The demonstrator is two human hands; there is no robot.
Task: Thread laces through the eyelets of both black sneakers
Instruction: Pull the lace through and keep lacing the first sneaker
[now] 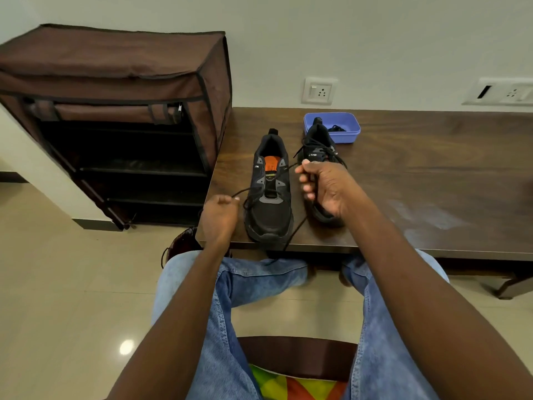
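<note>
**Evening out the lace on the near sneaker**

The left sneaker [269, 194] stands at the surface [418, 180] edge, its lace [245, 193] through the lowest eyelets. The left hand [219, 217] pinches one end; the right hand [324, 189] pinches the other. Pull both ends level before crossing upward. The right sneaker [318, 148], seemingly laced, is half hidden behind the right grip.

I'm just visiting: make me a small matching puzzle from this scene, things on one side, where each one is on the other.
Things:
1. blue tray
2. brown shoe rack
3. left hand
4. partly laced sneaker

Places:
A. left of the table, on the floor
B. at the table's near edge, pinching a lace end
C. at the table's back, by the wall
D. between both hands

Pairs: 1-C, 2-A, 3-B, 4-D
</note>
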